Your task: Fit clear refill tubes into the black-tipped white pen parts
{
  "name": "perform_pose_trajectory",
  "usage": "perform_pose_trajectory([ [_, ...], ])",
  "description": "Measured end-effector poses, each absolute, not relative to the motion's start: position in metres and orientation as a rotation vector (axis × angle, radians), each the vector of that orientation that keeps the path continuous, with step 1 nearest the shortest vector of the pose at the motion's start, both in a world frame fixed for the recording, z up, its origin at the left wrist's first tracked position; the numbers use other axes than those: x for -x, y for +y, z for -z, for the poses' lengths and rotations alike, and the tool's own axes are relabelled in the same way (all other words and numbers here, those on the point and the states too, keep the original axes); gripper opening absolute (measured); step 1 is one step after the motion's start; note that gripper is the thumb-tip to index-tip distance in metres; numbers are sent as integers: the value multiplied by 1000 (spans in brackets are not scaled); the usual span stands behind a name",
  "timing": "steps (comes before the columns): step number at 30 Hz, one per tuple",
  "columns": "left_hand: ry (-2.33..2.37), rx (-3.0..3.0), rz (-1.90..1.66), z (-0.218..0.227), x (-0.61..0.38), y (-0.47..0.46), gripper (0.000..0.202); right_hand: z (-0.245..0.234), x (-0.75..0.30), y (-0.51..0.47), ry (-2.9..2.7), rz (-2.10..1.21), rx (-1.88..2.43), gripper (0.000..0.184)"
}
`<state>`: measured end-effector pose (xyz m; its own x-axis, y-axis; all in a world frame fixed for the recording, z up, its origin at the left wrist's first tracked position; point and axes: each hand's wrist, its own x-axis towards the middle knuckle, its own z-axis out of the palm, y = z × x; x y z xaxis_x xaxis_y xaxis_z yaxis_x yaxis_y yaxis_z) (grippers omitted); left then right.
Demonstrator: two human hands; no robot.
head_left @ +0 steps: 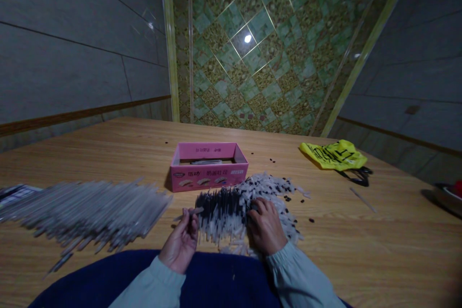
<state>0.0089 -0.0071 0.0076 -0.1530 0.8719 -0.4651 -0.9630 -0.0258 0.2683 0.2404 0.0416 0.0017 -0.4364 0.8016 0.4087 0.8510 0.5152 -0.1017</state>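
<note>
Pinched between the thumb and fingers of my left hand (182, 236) is a slim translucent plastic piece (197, 211), held almost level. My right hand (266, 224) rests at the middle of a heap of small translucent pieces (269, 186) mixed with black bits. Its fingers curl down into the heap, so whatever they hold is hidden. Between the hands lies a row of black-tipped translucent pieces (218, 211), side by side. Left of my left hand spreads a broad pile of long clear thin tubes (97, 209).
Behind the row stands an open pink box (209, 178) with some thin sticks inside. A yellow bag (334, 155) with black print lies at the right, near one loose stick (363, 199). Small black bits (311, 220) dot the wooden table (378, 250). A dark bowl (447, 199) is at the right edge.
</note>
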Motion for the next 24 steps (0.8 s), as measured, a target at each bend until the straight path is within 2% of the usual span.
perform_pose_trajectory([
  [18,674,108,-1605,-9,-11,-8,20,-2,-227,40,-2308,39,1330,11],
  [21,778,15,-1622,-6,-13,-8,17,-7,-225,37,-2150,-132,1230,12],
  [24,870,-113,-1623,-4,-17,-9,15,-9,-218,29,-1892,-530,1104,10],
])
